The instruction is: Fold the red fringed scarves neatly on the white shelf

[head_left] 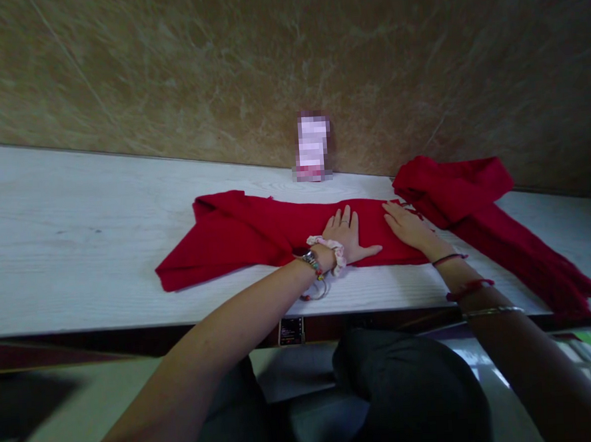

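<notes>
Here, left hand (345, 234) and right hand (410, 227), grip flat, holding nothing, touch red cloth (226, 235); tabletop (71, 241) extends leftward.

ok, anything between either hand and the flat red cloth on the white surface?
Nothing visible. The left hand and right hand both lie directly on the red cloth. The pink scrunchie is around the left wrist, not under the fingers.
</notes>
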`<act>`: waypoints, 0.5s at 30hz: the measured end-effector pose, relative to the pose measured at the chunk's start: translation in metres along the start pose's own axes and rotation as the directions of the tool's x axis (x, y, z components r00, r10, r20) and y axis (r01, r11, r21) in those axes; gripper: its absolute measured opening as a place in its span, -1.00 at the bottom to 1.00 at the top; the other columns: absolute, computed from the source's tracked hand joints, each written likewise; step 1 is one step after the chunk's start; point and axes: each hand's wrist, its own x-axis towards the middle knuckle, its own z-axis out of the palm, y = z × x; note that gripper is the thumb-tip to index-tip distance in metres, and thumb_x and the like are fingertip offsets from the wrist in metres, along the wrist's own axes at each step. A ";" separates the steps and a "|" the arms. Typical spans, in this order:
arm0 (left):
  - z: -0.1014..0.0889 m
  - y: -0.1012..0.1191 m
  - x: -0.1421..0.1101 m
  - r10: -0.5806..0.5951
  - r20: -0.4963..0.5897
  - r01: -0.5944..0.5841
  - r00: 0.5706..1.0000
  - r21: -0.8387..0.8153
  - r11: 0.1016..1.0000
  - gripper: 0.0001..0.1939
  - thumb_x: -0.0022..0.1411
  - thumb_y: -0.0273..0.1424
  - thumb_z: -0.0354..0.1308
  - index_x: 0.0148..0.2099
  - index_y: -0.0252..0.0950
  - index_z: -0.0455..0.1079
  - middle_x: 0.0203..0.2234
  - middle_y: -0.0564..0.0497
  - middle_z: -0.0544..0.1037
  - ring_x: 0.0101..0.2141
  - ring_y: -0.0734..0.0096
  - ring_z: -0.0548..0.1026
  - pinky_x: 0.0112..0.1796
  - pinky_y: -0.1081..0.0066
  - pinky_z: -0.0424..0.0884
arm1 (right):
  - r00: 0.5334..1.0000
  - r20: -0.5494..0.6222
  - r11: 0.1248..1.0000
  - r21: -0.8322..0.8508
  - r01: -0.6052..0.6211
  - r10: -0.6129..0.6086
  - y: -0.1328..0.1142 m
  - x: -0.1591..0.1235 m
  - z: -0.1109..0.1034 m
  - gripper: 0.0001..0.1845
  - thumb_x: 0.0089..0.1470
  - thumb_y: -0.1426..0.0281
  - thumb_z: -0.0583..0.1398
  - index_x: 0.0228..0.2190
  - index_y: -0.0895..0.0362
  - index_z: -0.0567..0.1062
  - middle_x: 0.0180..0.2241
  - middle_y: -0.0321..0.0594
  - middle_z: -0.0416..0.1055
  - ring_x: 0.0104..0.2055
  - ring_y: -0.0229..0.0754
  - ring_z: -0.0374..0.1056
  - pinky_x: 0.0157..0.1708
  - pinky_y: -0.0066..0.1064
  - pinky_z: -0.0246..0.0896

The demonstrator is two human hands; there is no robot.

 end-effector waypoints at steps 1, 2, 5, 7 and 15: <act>0.001 0.000 0.000 0.001 0.000 -0.001 1.000 -0.003 1.000 0.03 0.03 0.20 -0.19 0.26 -0.58 -0.14 0.22 -0.36 -0.12 0.20 -0.04 -0.10 0.12 0.19 -0.05 | 1.000 0.002 1.000 -0.011 -0.017 0.017 0.004 -0.001 0.000 -0.51 0.10 0.42 -0.11 0.03 0.30 0.29 0.06 0.02 0.25 0.14 -0.08 0.11 0.11 -0.13 0.02; 0.001 -0.001 0.000 0.000 0.004 0.000 1.000 -0.007 1.000 0.03 0.03 0.20 -0.20 0.26 -0.57 -0.14 0.22 -0.35 -0.12 0.20 -0.05 -0.10 0.12 0.18 -0.05 | 0.999 0.005 0.999 -0.027 -0.036 0.036 0.008 -0.002 -0.001 -0.51 0.10 0.43 -0.11 0.03 0.32 0.29 0.06 0.03 0.25 0.13 -0.09 0.12 0.11 -0.15 0.02; -0.001 -0.001 0.001 0.006 0.042 -0.005 0.999 -0.015 1.000 0.02 0.05 0.21 -0.24 0.26 -0.58 -0.15 0.22 -0.36 -0.14 0.20 -0.06 -0.11 0.13 0.17 -0.05 | 0.997 0.015 0.992 -0.097 -0.080 0.082 0.010 -0.003 -0.007 -0.52 0.10 0.46 -0.12 0.00 0.37 0.31 0.05 0.10 0.26 0.10 -0.09 0.17 0.09 -0.20 0.06; -0.008 -0.002 0.000 0.012 0.078 -0.010 0.997 -0.022 1.000 0.03 0.05 0.21 -0.25 0.26 -0.58 -0.15 0.22 -0.37 -0.12 0.19 -0.08 -0.09 0.12 0.18 -0.02 | 0.996 0.005 0.984 -0.159 -0.083 0.085 0.006 -0.001 -0.013 -0.53 0.08 0.48 -0.09 -0.03 0.42 0.33 0.04 0.16 0.26 0.09 -0.04 0.18 0.07 -0.18 0.08; -0.080 -0.065 -0.012 0.008 -0.084 -0.005 0.996 0.046 0.999 -0.28 0.18 -0.03 -0.15 0.18 -0.51 0.00 0.09 -0.29 0.23 0.04 0.13 0.27 0.00 0.33 0.18 | 0.985 -0.107 0.990 0.037 0.137 -0.133 -0.076 0.030 -0.032 -0.57 0.07 0.41 -0.03 -0.05 0.27 0.38 -0.01 0.01 0.34 0.06 -0.04 0.22 0.07 -0.13 0.09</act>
